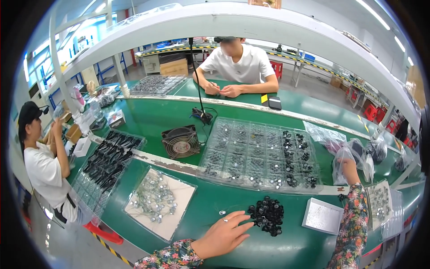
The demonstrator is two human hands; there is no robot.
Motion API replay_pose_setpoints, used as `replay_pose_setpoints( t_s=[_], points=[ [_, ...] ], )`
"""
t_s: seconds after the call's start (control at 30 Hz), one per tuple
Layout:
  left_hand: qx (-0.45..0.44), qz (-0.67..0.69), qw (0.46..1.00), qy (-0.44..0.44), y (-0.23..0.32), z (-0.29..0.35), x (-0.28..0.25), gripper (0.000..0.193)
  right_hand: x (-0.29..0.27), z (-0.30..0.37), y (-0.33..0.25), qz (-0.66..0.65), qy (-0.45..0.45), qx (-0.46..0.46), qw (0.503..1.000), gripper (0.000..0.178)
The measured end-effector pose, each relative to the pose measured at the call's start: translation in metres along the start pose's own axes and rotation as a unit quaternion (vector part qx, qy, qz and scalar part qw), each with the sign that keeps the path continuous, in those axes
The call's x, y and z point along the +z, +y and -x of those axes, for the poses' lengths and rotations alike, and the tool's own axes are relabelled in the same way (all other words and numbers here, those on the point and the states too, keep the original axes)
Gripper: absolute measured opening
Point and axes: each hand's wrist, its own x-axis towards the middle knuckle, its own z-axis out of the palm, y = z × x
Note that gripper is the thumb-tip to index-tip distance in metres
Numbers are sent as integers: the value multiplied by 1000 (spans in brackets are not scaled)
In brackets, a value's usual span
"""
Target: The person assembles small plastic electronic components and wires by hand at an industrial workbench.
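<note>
Two work positions are engaged in the head view: a loose pile of small black round components [268, 216] on the green bench [291, 251], and a clear plastic bag [338, 173] farther to the right.

Step in hand: judged from hand placement, handling of loose components at the pile, with access to the bag alongside. The left hand [224, 235] lies palm down, fingers extended and slightly spread, pinching nothing that shows. Its fingertips are at the left edge of the pile; contact with the outermost components cannot be confirmed. A single clear-domed component [222, 212] lies apart from the pile, just beside the same hand.

The right hand [346, 167] is at the bag, well apart from the pile. Plastic film and viewing angle obscure its fingers, so whether they pinch anything cannot be told.

Next move: a pick from the pile would call for closing thumb and finger on one component without scattering its neighbours.

A white open box [319, 229] sits between the pile and the floral right sleeve [354, 219]. Beyond the pile, a clear compartment tray [207, 167] carries black components in its right-hand columns.
</note>
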Motion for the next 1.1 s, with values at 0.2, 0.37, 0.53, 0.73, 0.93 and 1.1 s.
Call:
replay_pose_setpoints(
  t_s=[0.2,0.37,0.53,0.73,0.93,1.1],
  points=[
    [-14,-4,1000,0,0,6,-1,34,29,-9,3,357,11,-108,928,12],
    [-10,3,1000,-7,0,5,-1,34,34,-11,-19,454,-75,-138,877,10],
    [-14,-4,1000,-7,-1,4,-4,34,21,1,-69,443,-103,33,890,27],
    [-16,4,1000,-10,-4,-1,-1,33,32,13,-72,397,-34,61,915,49],
    [-20,6,1000,-14,0,4,-2,34,40,21,-73,408,-54,37,911,36],
    [-25,4,1000,-14,3,7,-3,33,44,33,-76,376,-38,35,925,31]
  ],
)
